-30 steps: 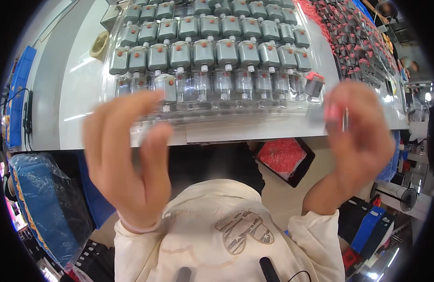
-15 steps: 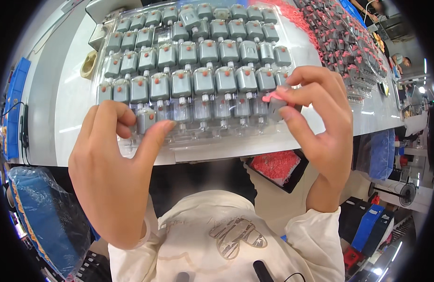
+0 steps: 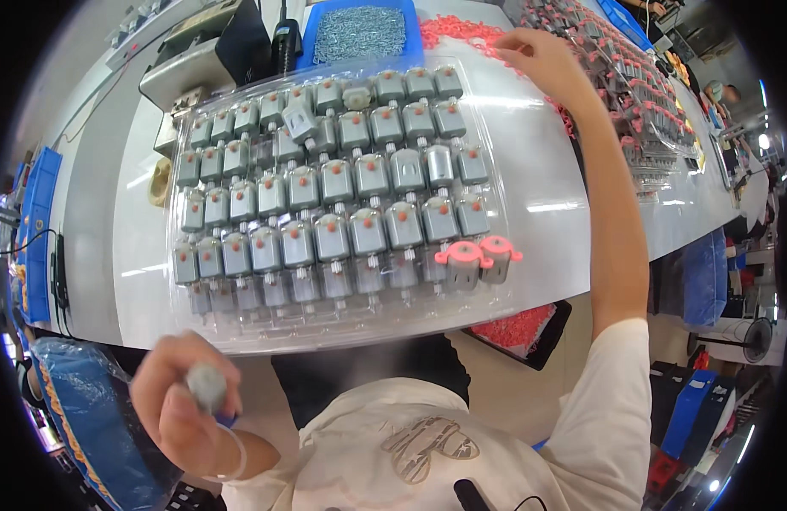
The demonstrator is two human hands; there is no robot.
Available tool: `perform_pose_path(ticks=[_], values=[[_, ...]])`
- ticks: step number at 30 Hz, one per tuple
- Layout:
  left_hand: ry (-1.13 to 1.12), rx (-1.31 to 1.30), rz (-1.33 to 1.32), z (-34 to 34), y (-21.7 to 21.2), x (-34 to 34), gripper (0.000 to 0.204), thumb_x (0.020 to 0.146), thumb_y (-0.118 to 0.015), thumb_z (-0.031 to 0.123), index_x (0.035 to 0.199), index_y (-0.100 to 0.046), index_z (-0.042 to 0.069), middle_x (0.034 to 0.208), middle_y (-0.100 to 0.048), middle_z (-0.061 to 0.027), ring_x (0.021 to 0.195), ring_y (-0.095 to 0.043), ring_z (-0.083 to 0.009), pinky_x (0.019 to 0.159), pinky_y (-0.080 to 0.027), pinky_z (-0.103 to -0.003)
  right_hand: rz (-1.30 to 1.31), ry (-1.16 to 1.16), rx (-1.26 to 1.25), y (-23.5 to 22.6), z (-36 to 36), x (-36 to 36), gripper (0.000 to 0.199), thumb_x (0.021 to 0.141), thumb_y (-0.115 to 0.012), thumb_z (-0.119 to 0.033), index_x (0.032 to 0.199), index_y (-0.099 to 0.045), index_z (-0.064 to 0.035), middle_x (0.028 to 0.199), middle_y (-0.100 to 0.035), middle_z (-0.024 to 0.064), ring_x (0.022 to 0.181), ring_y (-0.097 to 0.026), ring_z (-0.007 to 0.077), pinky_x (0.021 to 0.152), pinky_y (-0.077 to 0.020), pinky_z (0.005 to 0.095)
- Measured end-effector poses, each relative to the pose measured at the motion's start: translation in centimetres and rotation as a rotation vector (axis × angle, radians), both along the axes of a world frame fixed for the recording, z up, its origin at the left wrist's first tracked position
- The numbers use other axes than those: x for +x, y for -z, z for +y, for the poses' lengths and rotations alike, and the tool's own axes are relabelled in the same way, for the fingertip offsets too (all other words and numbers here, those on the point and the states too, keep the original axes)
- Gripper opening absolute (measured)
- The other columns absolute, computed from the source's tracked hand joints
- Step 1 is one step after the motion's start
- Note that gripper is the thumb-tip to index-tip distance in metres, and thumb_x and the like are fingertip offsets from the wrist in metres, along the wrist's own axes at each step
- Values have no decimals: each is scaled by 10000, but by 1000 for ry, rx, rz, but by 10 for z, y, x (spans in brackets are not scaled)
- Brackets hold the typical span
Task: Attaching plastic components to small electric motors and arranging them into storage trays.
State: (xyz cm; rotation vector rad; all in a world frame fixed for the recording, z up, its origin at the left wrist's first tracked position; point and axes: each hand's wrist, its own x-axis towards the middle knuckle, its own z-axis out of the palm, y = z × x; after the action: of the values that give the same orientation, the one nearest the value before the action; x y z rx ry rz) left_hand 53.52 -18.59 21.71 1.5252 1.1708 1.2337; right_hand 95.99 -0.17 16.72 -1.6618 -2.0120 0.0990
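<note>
My left hand (image 3: 184, 404) is closed around a small grey electric motor (image 3: 207, 387), held low in front of the table edge. Over at the far side, my right hand (image 3: 542, 64) reaches into a heap of small pink plastic parts (image 3: 461, 31). Its fingers are bent together at the heap; what they pinch, if anything, is hidden. Rows of silver motors, many with an orange dot, fill a clear plastic tray (image 3: 487, 183). At the tray's near right corner are two motors with pink caps (image 3: 463, 264), side by side.
A blue bin (image 3: 415, 38) of small metal pieces stands behind the tray, next to a black handheld radio (image 3: 285, 43). Stacked trays of pink-capped motors (image 3: 645, 102) lie at the far right. Below the table edge sits a black box of pink parts (image 3: 517, 332).
My left hand has lifted a motor out of the tray and drawn it back toward me. The right hand has let go of a pink-capped motor and moved far away to the pink heap.
</note>
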Motion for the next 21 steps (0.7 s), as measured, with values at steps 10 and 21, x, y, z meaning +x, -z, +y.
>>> perform_pose_path(ticks=[10,21], values=[[488,-355,-290,-38,27,-11,621,863,-415,553,677,-513,-31,543,-496,-66,421,-450,-162,394,-313,-248,-411,259,-127,63,72,-15,209,762,-625,-232,887,-623,-64,934,-609,124,892,-574,297,774,-453,388],[589,-88,55,-38,31,3,291,813,-605,233,971,-610,-12,807,-552,-101,719,-509,-209,643,-406,-278,-254,-44,474,96,63,-24,259,723,-509,-7,954,-619,-46,985,-596,164,904,-575,326,794,-454,421]])
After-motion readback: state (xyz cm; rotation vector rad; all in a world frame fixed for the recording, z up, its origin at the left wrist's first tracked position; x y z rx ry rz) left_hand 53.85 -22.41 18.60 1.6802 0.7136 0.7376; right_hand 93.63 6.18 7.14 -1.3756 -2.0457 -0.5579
